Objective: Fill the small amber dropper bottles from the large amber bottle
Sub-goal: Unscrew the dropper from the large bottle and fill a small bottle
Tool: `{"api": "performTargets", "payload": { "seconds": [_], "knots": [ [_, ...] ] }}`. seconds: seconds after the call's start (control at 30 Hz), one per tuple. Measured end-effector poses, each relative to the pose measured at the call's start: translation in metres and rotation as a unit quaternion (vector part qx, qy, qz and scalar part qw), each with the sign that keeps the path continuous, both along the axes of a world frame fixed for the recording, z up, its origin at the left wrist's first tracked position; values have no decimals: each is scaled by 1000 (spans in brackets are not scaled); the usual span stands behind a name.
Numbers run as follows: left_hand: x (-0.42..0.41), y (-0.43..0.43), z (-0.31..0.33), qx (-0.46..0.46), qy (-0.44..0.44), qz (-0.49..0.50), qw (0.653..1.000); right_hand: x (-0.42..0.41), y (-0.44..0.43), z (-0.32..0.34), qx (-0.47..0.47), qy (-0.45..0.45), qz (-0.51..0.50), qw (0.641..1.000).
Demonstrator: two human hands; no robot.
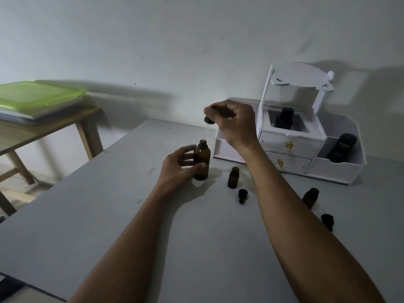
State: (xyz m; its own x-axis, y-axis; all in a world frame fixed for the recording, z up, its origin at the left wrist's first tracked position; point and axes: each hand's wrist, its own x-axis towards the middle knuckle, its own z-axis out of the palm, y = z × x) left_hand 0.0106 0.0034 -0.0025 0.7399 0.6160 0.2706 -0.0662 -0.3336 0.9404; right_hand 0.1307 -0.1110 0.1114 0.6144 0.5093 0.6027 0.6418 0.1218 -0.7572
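Observation:
The large amber bottle (202,159) stands upright and uncapped on the grey table (109,215). My left hand (178,169) grips its body from the left. Above it my right hand (234,121) pinches a black cap (208,120) in its fingertips. One small amber bottle (233,178) stands open right of the large one, with a black dropper cap (242,195) lying in front of it. A second small amber bottle (310,197) stands further right, partly hidden by my right forearm, and another black dropper cap (327,221) lies near it.
A white organiser (290,147) with two drawers and a mirror stands at the back right, holding a black tube (342,147) and a dark bottle (284,118). A wooden side table (43,132) with a green-lidded box (39,95) is at the left.

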Motion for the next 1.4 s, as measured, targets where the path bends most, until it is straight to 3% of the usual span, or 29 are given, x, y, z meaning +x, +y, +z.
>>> {"api": "performTargets", "payload": {
  "seconds": [0.1,0.23,0.4,0.5,0.6,0.8,1.4],
  "knots": [
    [0,-6,7,66,-46,81,994,-1,-10,24,46,12,-6,999],
    [-3,-20,26,114,-151,224,956,-1,-32,44,101,44,-13,994],
    [-5,-49,40,107,-198,200,954,10,-58,40,94,64,-20,993],
    [6,-68,30,88,-155,115,977,19,-70,28,66,64,-28,995],
    [19,-81,14,83,-57,39,994,26,-78,16,32,59,-41,997],
    [33,-88,0,77,76,-19,994,34,-85,5,-3,63,-43,997],
    [33,-87,3,80,102,-19,991,42,-75,-15,-64,53,-30,996]
  ]
}}
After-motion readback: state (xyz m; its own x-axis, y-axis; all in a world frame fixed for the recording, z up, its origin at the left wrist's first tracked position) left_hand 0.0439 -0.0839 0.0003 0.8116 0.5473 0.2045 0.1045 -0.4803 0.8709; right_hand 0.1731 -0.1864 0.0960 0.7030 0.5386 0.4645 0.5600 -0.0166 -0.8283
